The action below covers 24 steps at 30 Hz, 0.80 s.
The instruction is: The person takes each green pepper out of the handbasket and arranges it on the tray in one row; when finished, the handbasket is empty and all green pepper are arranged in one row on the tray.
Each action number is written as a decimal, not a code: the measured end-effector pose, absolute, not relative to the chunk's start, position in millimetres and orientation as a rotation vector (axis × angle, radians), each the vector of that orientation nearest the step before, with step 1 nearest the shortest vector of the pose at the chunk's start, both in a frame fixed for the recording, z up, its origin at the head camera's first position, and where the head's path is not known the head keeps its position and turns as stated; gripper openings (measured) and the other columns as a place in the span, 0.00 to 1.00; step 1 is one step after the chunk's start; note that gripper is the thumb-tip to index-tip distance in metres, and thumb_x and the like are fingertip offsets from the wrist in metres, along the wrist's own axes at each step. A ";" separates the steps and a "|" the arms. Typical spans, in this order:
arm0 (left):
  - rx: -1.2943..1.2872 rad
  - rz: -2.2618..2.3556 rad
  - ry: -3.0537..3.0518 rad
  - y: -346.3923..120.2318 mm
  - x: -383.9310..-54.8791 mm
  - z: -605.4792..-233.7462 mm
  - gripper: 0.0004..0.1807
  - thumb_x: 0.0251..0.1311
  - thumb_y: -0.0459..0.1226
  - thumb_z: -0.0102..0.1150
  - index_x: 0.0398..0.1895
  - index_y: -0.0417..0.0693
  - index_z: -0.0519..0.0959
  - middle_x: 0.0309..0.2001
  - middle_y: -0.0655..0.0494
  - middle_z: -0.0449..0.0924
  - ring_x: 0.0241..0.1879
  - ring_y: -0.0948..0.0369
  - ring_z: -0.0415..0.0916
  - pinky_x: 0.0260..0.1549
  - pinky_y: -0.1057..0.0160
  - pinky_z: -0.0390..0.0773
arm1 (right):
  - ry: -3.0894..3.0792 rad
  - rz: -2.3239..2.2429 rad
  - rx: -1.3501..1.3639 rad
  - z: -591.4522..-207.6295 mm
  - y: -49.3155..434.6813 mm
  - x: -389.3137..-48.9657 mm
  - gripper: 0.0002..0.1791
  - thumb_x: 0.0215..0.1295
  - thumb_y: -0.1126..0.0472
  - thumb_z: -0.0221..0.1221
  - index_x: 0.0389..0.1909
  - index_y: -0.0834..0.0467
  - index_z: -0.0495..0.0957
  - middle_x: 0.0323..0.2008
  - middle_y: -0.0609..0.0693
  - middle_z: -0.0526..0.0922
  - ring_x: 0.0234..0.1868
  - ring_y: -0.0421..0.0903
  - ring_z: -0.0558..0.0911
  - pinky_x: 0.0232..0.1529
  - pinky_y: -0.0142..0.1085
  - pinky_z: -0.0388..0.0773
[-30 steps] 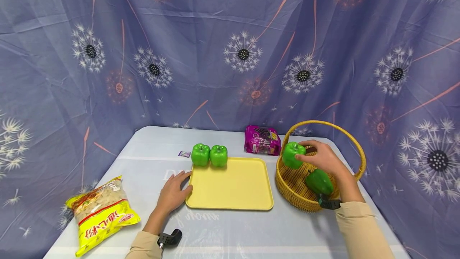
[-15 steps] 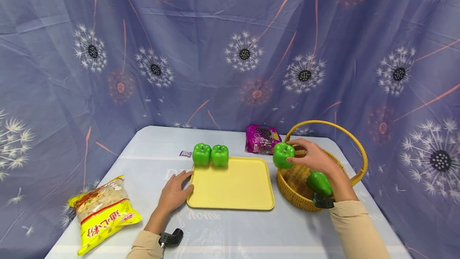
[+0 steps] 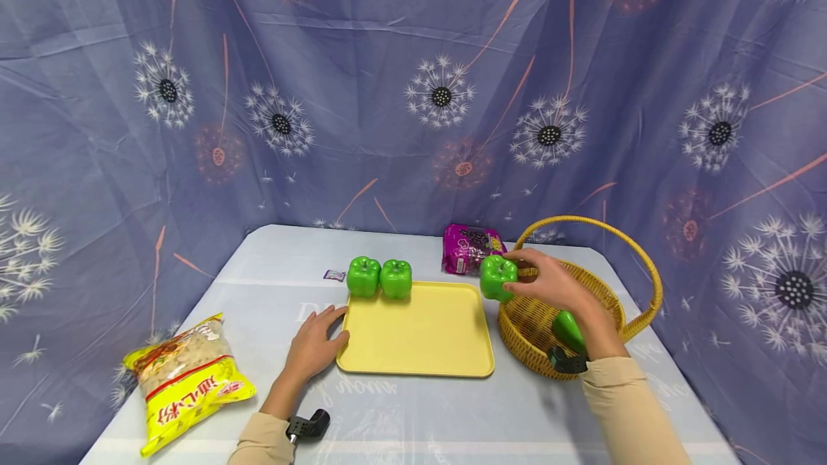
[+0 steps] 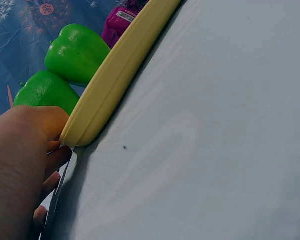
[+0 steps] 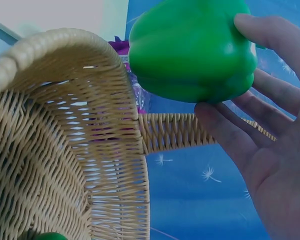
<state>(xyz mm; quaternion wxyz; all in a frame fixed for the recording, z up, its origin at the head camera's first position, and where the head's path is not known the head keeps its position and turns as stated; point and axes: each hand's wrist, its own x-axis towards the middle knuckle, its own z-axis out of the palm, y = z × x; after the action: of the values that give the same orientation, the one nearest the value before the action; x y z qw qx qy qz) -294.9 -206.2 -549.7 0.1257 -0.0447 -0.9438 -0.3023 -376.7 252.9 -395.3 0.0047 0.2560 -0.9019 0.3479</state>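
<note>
In the head view my right hand [image 3: 545, 282] pinches a green bell pepper [image 3: 498, 278] between thumb and fingers, over the left rim of the wicker basket [image 3: 530, 356]. The right wrist view has the pepper [image 5: 190, 50] sideways, raised above that rim. Another green pepper [image 3: 568, 329] lies inside the basket, partly hidden by my wrist. My left hand [image 3: 313, 343] rests against the left edge of the yellow tray [image 3: 416, 336], with thumb and fingers loosely spread. Two green bell peppers [image 3: 364, 277] [image 3: 395, 279] stand side by side at the tray's back left corner.
Behind the tray lies a purple snack package [image 3: 470, 248] close to the basket. A small purple-wrapped candy [image 3: 334, 275] is left of the peppers. At the front left lies a yellow pasta bag [image 3: 190, 382]. The basket's tall handle [image 3: 623, 242] arches up at the right.
My right hand has carried the bell pepper leftward from over the basket's inside to its left rim, near the tray. My left hand keeps its place at the tray.
</note>
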 end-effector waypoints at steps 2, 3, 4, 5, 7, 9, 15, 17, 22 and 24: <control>-0.128 -0.882 -2.746 -206.1 -295.0 -550.0 0.27 0.59 0.46 0.59 0.63 0.51 0.74 0.64 0.43 0.69 0.66 0.47 0.61 0.68 0.48 0.53 | -2.821 1.101 0.808 -395.0 251.1 -376.7 0.36 0.53 0.45 0.70 0.62 0.50 0.72 0.54 0.49 0.75 0.52 0.50 0.77 0.46 0.45 0.79; -0.126 -0.882 -2.745 -206.1 -295.1 -550.2 0.27 0.59 0.46 0.59 0.63 0.51 0.74 0.64 0.43 0.69 0.66 0.47 0.61 0.68 0.48 0.53 | -2.816 1.103 0.814 -395.1 250.3 -377.0 0.35 0.53 0.46 0.70 0.62 0.50 0.73 0.53 0.48 0.76 0.51 0.50 0.77 0.45 0.44 0.79; -0.129 -0.881 -2.744 -206.0 -295.2 -550.4 0.27 0.59 0.46 0.59 0.63 0.51 0.74 0.64 0.43 0.69 0.66 0.46 0.62 0.68 0.48 0.53 | -2.811 1.111 0.826 -395.4 249.7 -377.4 0.35 0.53 0.46 0.70 0.62 0.51 0.72 0.52 0.49 0.76 0.51 0.50 0.77 0.45 0.43 0.79; -0.130 -0.882 -2.744 -206.0 -295.4 -550.6 0.27 0.59 0.46 0.59 0.63 0.51 0.74 0.64 0.43 0.69 0.66 0.47 0.62 0.68 0.48 0.53 | -2.804 1.119 0.834 -395.6 248.8 -377.6 0.35 0.53 0.47 0.70 0.62 0.51 0.72 0.52 0.49 0.76 0.50 0.50 0.78 0.44 0.43 0.80; -0.129 -0.885 -2.744 -206.1 -295.8 -551.1 0.27 0.60 0.46 0.59 0.63 0.51 0.74 0.64 0.43 0.69 0.66 0.47 0.61 0.68 0.48 0.53 | -2.787 1.146 0.854 -396.3 246.3 -377.8 0.36 0.53 0.48 0.70 0.63 0.53 0.72 0.51 0.51 0.76 0.50 0.51 0.78 0.43 0.41 0.81; -0.130 -0.883 -2.746 -206.2 -296.0 -551.6 0.27 0.60 0.46 0.59 0.63 0.51 0.74 0.64 0.43 0.69 0.66 0.47 0.61 0.68 0.48 0.53 | -2.778 1.167 0.852 -396.8 243.2 -377.4 0.36 0.53 0.49 0.71 0.63 0.54 0.72 0.51 0.52 0.76 0.50 0.52 0.78 0.42 0.40 0.81; -0.134 -0.880 -2.752 -206.5 -297.1 -553.0 0.28 0.60 0.46 0.59 0.64 0.51 0.74 0.64 0.43 0.69 0.66 0.47 0.61 0.68 0.48 0.53 | -2.773 1.168 0.843 -402.0 229.7 -379.3 0.35 0.54 0.51 0.70 0.63 0.54 0.72 0.54 0.53 0.74 0.49 0.52 0.78 0.43 0.41 0.81; -0.138 -0.878 -2.754 -206.7 -297.5 -553.6 0.28 0.60 0.46 0.59 0.64 0.52 0.74 0.64 0.43 0.69 0.66 0.46 0.61 0.67 0.47 0.53 | -2.769 1.160 0.854 -405.2 224.4 -381.7 0.35 0.55 0.51 0.70 0.63 0.55 0.72 0.55 0.53 0.74 0.49 0.52 0.79 0.44 0.43 0.81; -0.124 -0.882 -2.760 -207.0 -297.6 -553.3 0.28 0.60 0.46 0.59 0.64 0.53 0.74 0.65 0.43 0.68 0.67 0.45 0.60 0.67 0.46 0.54 | -2.750 1.183 0.845 -414.0 209.6 -386.6 0.34 0.56 0.51 0.69 0.63 0.54 0.71 0.56 0.52 0.73 0.49 0.50 0.79 0.48 0.46 0.80; -0.126 -0.892 -2.758 -206.6 -297.6 -552.4 0.28 0.60 0.46 0.60 0.64 0.53 0.74 0.65 0.43 0.68 0.67 0.45 0.60 0.67 0.46 0.53 | -2.735 1.202 0.830 -417.9 203.8 -388.4 0.34 0.56 0.52 0.69 0.63 0.53 0.71 0.56 0.51 0.72 0.50 0.51 0.79 0.49 0.48 0.80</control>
<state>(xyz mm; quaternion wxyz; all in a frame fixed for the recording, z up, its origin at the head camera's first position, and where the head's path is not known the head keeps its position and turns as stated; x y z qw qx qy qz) -297.6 -206.6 -552.4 0.1198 -0.0433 -0.9437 -0.3054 -388.4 203.8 -417.9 0.0206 0.2676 -0.8818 0.3878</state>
